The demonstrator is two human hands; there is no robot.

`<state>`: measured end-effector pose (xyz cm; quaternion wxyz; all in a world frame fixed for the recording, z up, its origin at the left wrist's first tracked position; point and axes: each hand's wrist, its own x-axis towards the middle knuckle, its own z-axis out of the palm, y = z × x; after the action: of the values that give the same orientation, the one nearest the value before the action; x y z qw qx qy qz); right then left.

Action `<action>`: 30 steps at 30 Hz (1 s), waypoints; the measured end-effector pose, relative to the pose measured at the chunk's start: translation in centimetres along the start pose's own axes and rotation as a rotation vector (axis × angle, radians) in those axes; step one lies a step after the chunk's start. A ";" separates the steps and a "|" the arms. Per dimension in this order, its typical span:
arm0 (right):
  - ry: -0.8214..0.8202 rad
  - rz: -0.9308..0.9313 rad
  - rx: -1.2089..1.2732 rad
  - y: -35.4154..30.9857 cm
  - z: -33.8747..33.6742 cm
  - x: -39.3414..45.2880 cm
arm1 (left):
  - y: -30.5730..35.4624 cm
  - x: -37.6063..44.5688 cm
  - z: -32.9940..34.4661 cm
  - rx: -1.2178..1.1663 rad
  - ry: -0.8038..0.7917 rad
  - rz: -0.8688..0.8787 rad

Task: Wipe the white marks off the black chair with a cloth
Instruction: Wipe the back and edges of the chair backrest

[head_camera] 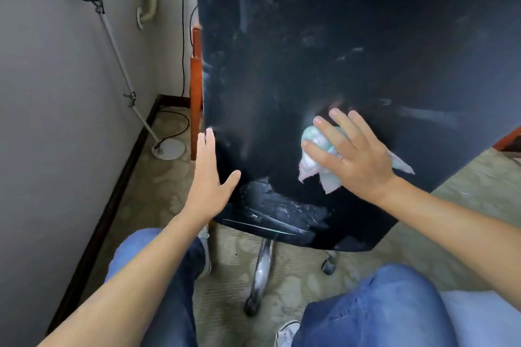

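Note:
The back of the black chair [324, 59] fills the upper middle of the view, with faint white smears across its top, left edge and right side, and heavier white marks on the lower rim. My right hand [355, 155] lies flat with straight fingers, pressing a crumpled pale cloth [313, 160] of white, mint and pink against the lower middle of the chair back. My left hand [210, 177] is open, its fingers straight along the chair's lower left edge and its thumb on the black surface.
A grey wall [56, 121] stands close on the left, with a white floor lamp [168, 148] and a black cable in the corner. A wooden frame [196, 87] is behind the chair. The chrome chair legs [260, 270] and my blue-jeaned knees are below.

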<state>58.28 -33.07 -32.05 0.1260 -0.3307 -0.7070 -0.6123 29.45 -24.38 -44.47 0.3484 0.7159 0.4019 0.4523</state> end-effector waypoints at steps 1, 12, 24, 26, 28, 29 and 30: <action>-0.015 -0.012 0.035 -1.0 0.3 0.5 | -0.4 -0.1 0.3 0.056 0.002 0.010; -0.615 -0.275 0.312 -15.5 6.7 6.6 | -3.2 -4.1 2.4 -0.556 -0.088 -0.320; -0.724 -0.117 0.446 -8.6 1.8 5.5 | -4.6 -1.7 7.0 -0.375 0.030 -0.374; -0.666 -0.052 0.396 -6.9 0.6 5.7 | -5.3 -1.0 7.3 -0.447 0.148 -0.495; -0.640 -0.006 0.372 -5.9 -0.8 5.3 | -6.1 0.0 7.2 -0.480 0.250 -0.580; -0.642 -0.001 0.362 -5.8 -1.5 4.8 | -6.4 0.4 7.1 -0.482 0.279 -0.582; -0.657 -0.003 0.356 -6.0 -1.9 4.3 | -6.7 0.7 7.1 -0.487 0.293 -0.563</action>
<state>50.94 -33.69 -33.83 -0.0530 -0.4816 -0.8055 -0.3412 34.44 -21.83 -52.47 0.5572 0.4023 0.5087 0.5186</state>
